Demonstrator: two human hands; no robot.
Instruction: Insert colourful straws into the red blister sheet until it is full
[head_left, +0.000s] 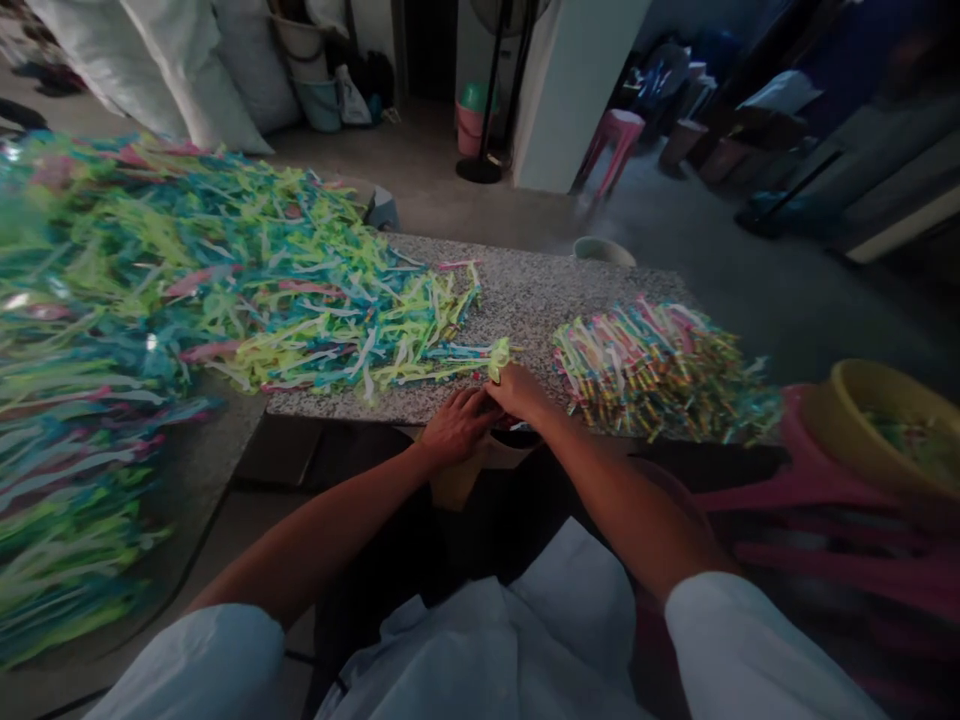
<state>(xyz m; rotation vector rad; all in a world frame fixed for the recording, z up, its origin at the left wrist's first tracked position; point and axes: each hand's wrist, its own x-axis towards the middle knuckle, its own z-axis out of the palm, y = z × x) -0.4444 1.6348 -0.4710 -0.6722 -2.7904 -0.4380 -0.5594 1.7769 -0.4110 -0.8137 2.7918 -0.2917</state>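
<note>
At the front edge of the speckled stone table (517,290), my two hands meet. My right hand (519,396) is closed, with a crumpled yellow-green plastic strip (499,358) sticking up from its fingers. Against it lies my left hand (459,424), its fingers bent and pressed together; what they hold, if anything, is hidden. Just beyond the left hand, thin blue and yellow-green sticks or strips (457,352) point towards the right hand. To the right lies a neat row of similar pieces (637,370) with gold-striped ends.
A large heap of green, blue and pink plastic strips (187,250) covers the left side. At the right, a yellow basin (885,400) rests on a pink stool (825,460). White sacks (172,70), a fan stand (480,168) and a pale pillar (574,100) stand behind.
</note>
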